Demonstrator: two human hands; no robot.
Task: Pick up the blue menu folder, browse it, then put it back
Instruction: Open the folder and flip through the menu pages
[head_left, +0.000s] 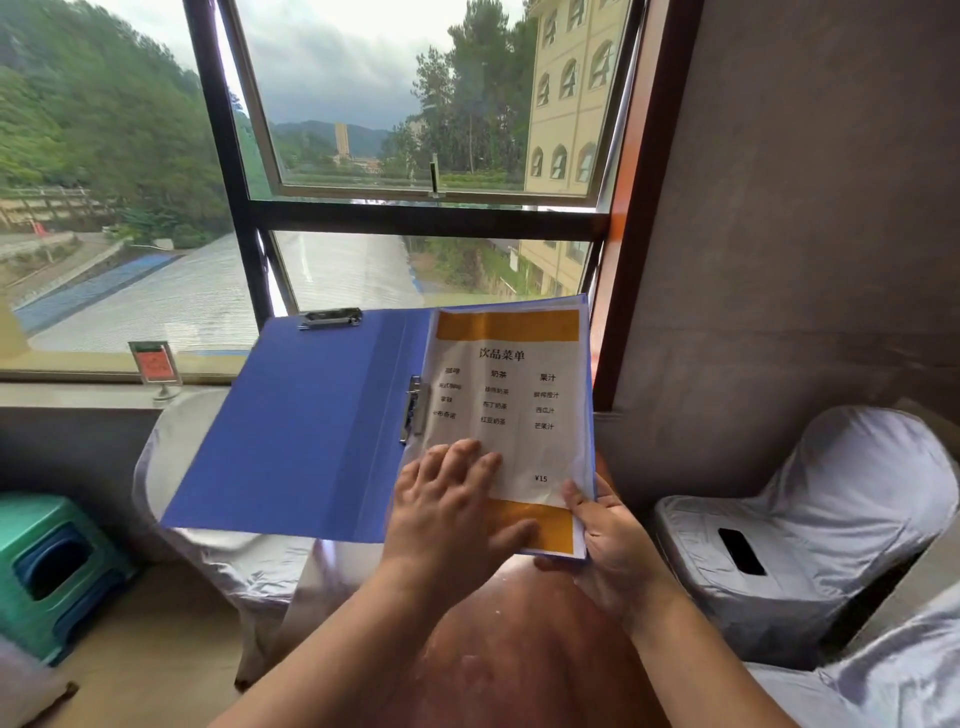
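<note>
Starting at the far left, a green plastic stool (49, 566) stands on the tan floor below the window sill (78, 395), where a small red sign holder (156, 366) sits against the glass. Beyond the dark-framed window (415, 213) lie a wooded slope, a grey roof and a yellow building. A chair in a pale satin cover (208, 519) stands under the sill. The blue menu folder (311, 431) is held open in the air above the reddish-brown round tabletop (519, 649), its metal clip (414, 410) at the spine. The left hand (452, 504) lies flat, fingers spread, on the drinks menu page (514, 410). The right hand (608, 540) is clamped on the folder's lower right corner, thumb on top. At right, another covered chair (831, 509) stands against the grey wall (805, 208).
</note>
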